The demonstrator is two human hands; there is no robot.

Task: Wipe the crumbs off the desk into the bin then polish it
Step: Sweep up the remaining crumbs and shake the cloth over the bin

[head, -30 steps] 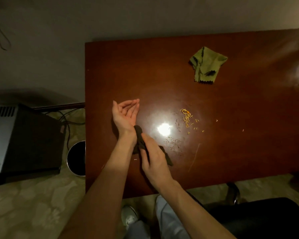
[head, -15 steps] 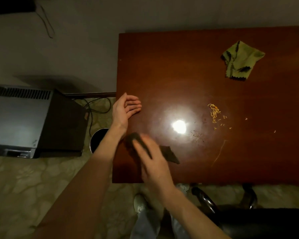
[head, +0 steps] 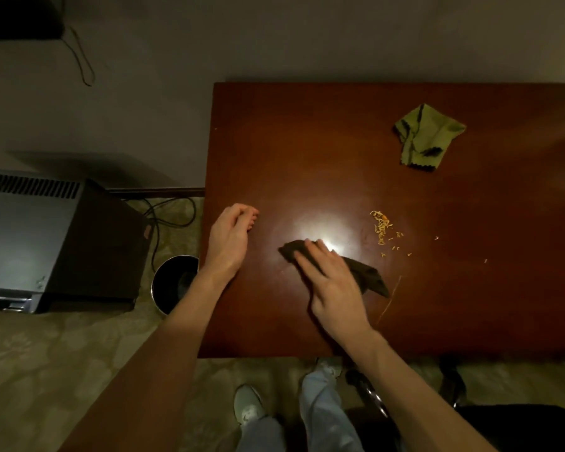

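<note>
The flat dark olive-brown cloth point(head: 369, 277) under the right hand point(head: 335, 288) lies on a glossy reddish-brown wooden desk point(head: 307, 141). Right of the grip, the scattered crumbs point(head: 381, 225) are orange-yellow. Beyond them, a crumpled yellow-green cloth point(head: 428, 135) has a dark zigzag edge. Left of the grip, the round bin point(head: 173, 283) is black inside with a silvery rim, and it stands on beige carpet point(head: 62, 353) with a faint floral pattern.

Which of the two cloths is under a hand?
The dark cloth, under the right hand; the green cloth lies crumpled and untouched farther back.
</note>
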